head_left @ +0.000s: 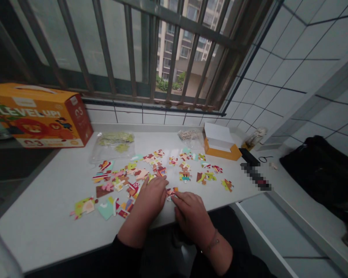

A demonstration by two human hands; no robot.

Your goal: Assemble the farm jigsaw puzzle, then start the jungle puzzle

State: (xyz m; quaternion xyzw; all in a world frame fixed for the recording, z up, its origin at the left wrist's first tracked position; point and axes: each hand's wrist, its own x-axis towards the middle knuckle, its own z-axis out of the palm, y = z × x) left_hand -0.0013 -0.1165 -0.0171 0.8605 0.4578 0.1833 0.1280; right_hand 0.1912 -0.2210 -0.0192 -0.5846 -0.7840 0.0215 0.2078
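My left hand (153,194) rests over the loose jigsaw pieces, back of the hand up. Its fingers look apart, with the fingertips partly hidden, next to a red and orange puzzle piece (161,171). My right hand (191,210) has its fingertips on a small colourful puzzle piece (171,192) lying between both hands near the table's front edge. Around them are many scattered pieces, among them a green and cream joined group (84,207), a teal piece (106,208) and a brown and green group (202,177).
An orange cardboard carton (43,119) stands at the back left beside a clear bag of green pieces (116,143). Toward the back right are another plastic bag (190,137), an open orange box (222,150) and a glass jar (253,139). A black bag (319,173) lies far right.
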